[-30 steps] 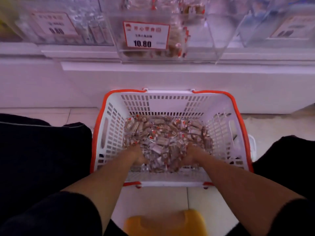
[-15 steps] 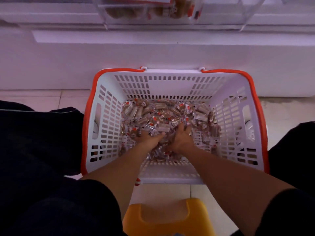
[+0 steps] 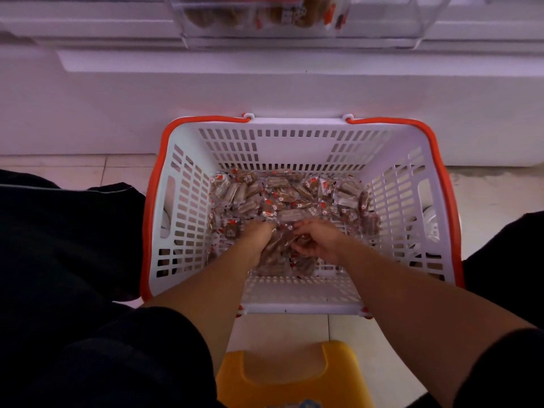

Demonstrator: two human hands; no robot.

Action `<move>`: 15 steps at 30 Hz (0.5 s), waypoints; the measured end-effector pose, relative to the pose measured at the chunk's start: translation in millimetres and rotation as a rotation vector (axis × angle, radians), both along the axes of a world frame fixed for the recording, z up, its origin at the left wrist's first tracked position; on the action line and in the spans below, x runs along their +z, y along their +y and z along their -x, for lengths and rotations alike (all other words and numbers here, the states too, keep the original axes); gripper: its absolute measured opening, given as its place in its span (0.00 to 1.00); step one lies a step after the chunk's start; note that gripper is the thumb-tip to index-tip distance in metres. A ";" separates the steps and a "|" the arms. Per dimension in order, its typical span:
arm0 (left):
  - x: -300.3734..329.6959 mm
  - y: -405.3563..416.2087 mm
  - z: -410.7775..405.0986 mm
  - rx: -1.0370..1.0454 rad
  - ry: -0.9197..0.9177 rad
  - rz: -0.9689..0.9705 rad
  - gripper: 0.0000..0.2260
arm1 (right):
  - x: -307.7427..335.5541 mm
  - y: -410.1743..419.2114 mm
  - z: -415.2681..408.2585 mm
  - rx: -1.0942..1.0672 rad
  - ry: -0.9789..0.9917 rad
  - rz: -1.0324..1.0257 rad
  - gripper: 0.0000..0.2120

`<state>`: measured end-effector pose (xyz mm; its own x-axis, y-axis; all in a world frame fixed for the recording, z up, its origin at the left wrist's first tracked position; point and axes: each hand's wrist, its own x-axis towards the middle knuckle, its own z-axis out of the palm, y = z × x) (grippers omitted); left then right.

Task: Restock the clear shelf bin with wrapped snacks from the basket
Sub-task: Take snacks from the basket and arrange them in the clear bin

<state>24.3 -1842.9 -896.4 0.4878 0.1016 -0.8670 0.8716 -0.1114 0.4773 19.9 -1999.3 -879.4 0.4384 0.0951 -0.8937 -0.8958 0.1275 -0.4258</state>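
While both hands cup a clump of wrapped snacks (image 3: 282,198) at the basket's (image 3: 297,295) 6 o'clock, left hand (image 3: 259,234) and right hand (image 3: 318,240) should squeeze inward before lifting toward the clear shelf bin (image 3: 300,36) at 12 o'clock.

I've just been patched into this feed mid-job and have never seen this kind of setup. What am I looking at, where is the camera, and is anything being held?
There is no machine here: a person works with bare hands. The single camera sits on their head, looking forward and down, so the arms enter from the bottom. On the tiled floor stands a white basket with an orange rim, holding a heap of wrapped snacks. Both hands are down in that heap: the left hand and right hand are cupped together around a bunch of snacks. At the top edge is the clear shelf bin, partly filled. A yellow stool sits near the person.
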 end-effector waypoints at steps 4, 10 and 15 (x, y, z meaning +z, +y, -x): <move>8.9 -4.2 6.1 -0.334 0.016 0.063 0.26 | 1.9 -2.7 3.0 -0.066 0.037 -0.012 0.07; 10.4 -0.3 17.8 -0.607 0.025 0.105 0.28 | 2.0 -4.6 -1.8 0.039 0.053 0.188 0.07; 13.1 6.2 20.2 -0.729 -0.024 -0.058 0.29 | 12.7 -18.4 -2.3 0.216 0.046 0.354 0.07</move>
